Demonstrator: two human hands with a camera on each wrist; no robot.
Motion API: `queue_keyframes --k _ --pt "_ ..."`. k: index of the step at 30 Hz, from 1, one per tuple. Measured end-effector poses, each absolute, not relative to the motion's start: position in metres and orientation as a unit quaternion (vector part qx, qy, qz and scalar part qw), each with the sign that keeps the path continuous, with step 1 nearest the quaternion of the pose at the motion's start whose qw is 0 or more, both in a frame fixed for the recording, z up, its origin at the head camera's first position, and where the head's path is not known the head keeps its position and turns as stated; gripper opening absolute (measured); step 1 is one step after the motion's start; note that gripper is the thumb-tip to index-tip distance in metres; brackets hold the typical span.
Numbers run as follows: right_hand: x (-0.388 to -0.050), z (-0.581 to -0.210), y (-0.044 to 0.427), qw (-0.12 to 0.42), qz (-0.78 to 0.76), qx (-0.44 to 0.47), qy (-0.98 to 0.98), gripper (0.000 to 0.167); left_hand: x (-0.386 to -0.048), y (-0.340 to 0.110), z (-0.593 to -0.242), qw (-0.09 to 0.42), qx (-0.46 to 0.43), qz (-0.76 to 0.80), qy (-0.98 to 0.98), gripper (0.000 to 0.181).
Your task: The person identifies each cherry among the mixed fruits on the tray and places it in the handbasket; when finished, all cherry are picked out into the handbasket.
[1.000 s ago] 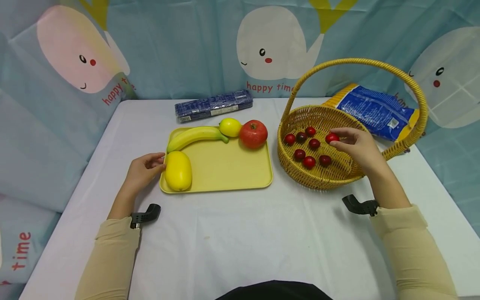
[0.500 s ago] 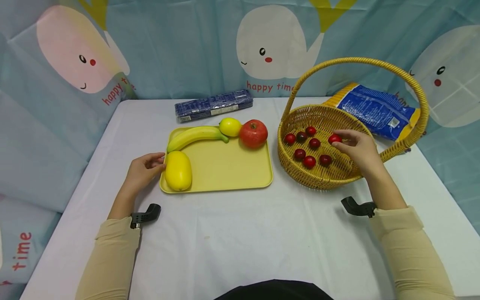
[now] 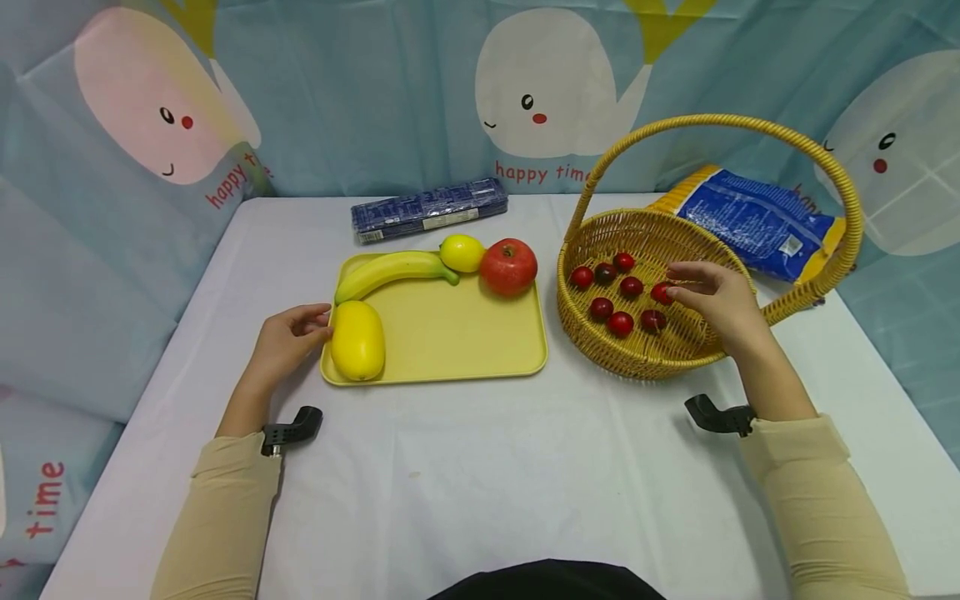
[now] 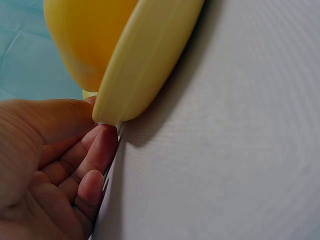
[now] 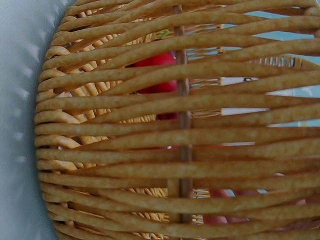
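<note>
My left hand (image 3: 288, 342) pinches the left edge of the yellow tray (image 3: 457, 342); in the left wrist view the thumb (image 4: 65, 117) is at the rim and the fingers are curled below it. A yellow mango-like fruit (image 3: 357, 341) lies inside that edge. Over the wicker basket (image 3: 622, 363), my right hand (image 3: 720, 304) has thumb and forefinger parted, right beside a red cherry (image 3: 661, 292). Several other cherries (image 3: 620, 324) lie on the basket's bottom. The right wrist view is mostly filled by the basket's woven side (image 5: 125, 135), which hides most of the hand.
A banana (image 3: 393, 273), a lemon (image 3: 461, 252) and a red apple (image 3: 508, 267) line the tray's back. Behind are a dark blue wrapped pack (image 3: 429, 210) and a blue and yellow bag (image 3: 750, 218). The tall basket handle (image 3: 720, 122) arches over the right side.
The cherry between my right thumb and forefinger has gone down into the basket, and the fingers have parted from it. My left hand stays at the tray's edge.
</note>
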State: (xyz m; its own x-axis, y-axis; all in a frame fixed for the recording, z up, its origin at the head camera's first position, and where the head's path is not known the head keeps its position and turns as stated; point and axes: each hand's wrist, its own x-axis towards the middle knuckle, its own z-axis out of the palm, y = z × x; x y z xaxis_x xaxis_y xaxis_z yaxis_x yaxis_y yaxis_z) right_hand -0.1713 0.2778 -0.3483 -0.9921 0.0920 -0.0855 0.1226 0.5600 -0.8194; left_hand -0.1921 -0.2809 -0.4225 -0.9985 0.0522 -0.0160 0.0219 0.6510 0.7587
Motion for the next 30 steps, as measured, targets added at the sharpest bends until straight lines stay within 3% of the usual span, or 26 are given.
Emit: queue_keyframes --k 24,30 --pt "-0.168 -0.331 0.266 -0.014 -0.459 0.048 0.887 0.049 -0.193 -0.281 -0.421 0.035 0.018 0.413 0.910 0.044" --pt "-0.166 -0.315 0.252 -0.019 -0.436 0.033 0.899 0.056 -0.194 -0.278 -0.417 0.039 0.018 0.393 0.919 0.044"
